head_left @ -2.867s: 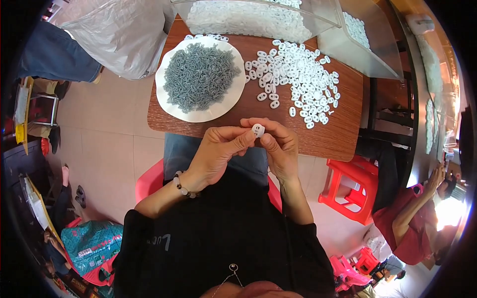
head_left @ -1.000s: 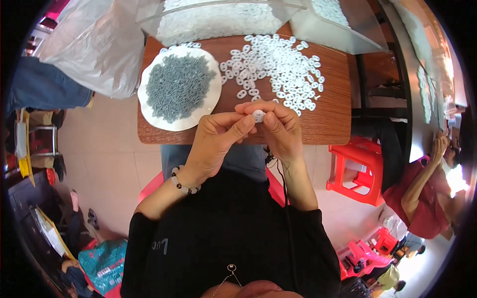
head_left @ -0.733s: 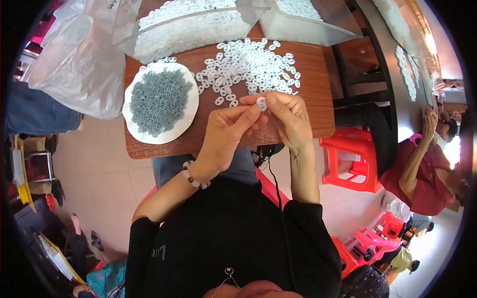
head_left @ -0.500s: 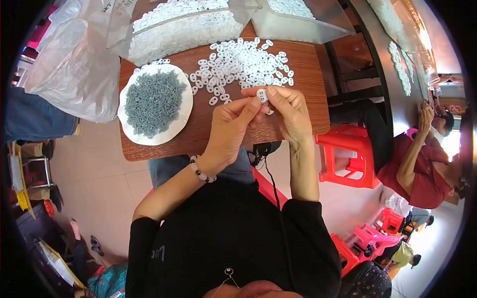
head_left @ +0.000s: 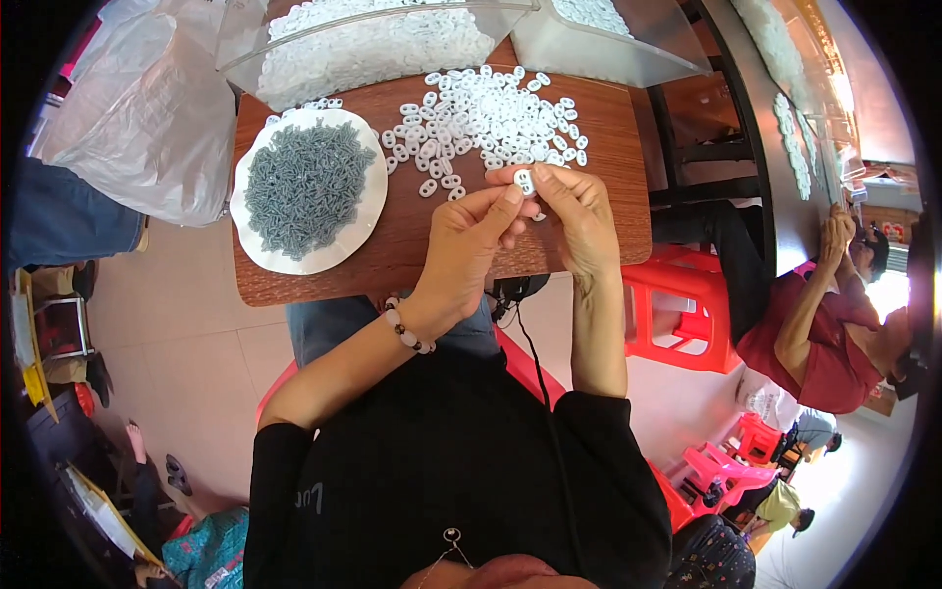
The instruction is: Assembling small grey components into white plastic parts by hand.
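Note:
Above the front half of the table, my two hands meet at a small white oval plastic piece with two holes [head_left: 523,182]. My right hand [head_left: 586,221] pinches its right side between thumb and fingers. At its lower left edge my left hand [head_left: 463,245] is closed, thumb tip pressed against the piece and fingers curled underneath. Whether a smaller part sits between the left fingers is hidden. Just beyond my hands spreads a loose pile of the same white pieces [head_left: 491,113]. Left of them, a white scalloped plate [head_left: 370,211] holds a heap of small grey pins [head_left: 309,187].
Along the table's back edge stand clear bins of white pieces, one at left [head_left: 378,49] and one at right [head_left: 608,54]. A white plastic bag [head_left: 147,128] hangs at the left. At right are a red stool [head_left: 677,309] and a seated person in dark red [head_left: 824,344].
The view has shifted slightly, so the table and hands sit a little differently in the picture. Both hands keep their grip on the white piece, which shows its two holes more squarely.

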`<state>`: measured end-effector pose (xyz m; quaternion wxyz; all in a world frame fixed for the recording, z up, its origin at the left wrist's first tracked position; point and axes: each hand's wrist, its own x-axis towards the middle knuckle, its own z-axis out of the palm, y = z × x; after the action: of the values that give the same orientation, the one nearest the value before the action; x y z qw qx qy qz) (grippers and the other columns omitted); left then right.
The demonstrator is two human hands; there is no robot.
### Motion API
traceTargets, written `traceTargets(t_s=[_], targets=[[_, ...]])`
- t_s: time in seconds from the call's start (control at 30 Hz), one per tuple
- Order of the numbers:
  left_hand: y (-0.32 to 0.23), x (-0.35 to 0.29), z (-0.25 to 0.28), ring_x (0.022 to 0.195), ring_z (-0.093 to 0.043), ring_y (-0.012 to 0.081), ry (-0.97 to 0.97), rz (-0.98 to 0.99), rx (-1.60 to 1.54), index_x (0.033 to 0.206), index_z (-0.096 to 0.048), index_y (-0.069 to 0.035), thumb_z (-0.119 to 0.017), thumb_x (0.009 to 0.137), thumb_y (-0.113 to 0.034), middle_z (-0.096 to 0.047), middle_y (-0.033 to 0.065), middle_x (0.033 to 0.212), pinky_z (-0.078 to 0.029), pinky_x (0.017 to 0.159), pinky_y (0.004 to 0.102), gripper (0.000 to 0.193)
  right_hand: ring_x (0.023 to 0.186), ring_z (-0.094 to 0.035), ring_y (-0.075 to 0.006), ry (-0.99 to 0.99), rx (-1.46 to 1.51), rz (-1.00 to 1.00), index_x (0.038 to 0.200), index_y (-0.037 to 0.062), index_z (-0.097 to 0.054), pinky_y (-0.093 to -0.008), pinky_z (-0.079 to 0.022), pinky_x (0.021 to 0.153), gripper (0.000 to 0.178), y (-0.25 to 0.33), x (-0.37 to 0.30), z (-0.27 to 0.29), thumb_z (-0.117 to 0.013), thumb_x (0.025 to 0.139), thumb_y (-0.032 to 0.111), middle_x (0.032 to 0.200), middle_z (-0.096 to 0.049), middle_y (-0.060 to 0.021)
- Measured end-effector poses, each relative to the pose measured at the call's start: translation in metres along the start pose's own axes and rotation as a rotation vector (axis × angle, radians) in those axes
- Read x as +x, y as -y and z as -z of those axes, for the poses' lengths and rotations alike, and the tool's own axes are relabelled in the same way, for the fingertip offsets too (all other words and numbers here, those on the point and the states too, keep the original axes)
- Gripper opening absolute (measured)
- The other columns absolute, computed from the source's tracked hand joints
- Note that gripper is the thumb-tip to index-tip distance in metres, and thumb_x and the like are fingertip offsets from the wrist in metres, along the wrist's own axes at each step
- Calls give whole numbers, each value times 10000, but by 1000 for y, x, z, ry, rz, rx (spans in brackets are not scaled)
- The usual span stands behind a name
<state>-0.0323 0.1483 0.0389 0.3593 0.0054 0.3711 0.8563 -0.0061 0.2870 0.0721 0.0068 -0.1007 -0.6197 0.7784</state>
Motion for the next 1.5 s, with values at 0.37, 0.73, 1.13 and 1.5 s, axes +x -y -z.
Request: traceTargets(t_s=[0.37,0.73,1.13,1.5], targets=[[-2,1,3,695,-502,27,-49,8,9,958,-701,-26,-607,941,-271,-669,-2,850,-410,644,179,263,675,-594,-109,-33,-63,-3,1026,-76,-673,-276,-516,635,355,-5,5,1,-497,983,229,888,-698,-122],[-24,-48,55,628,-477,85,-85,121,245,752,-608,-21,-548,913,-201,-534,11,662,-368,602,224,249,834,-689,-290,-560,-1060,659,988,-28,-691,-335,-522,750,255,125,122,66,-679,830,172,913,-697,-212],[-37,-60,79,623,-470,95,-214,184,285,743,-576,-35,-524,936,-230,-509,9,654,-386,592,238,279,699,-587,-70,-69,-973,429,971,-13,-688,-232,-472,624,163,6,66,19,-673,872,115,830,-701,-57],[-34,-56,77,626,-475,41,-212,177,255,854,-622,-52,-534,961,-271,-545,-29,705,-374,569,197,259,681,-619,-191,69,-1154,334,988,26,-688,-304,-511,629,239,-30,61,-20,-736,786,144,826,-673,-105]])
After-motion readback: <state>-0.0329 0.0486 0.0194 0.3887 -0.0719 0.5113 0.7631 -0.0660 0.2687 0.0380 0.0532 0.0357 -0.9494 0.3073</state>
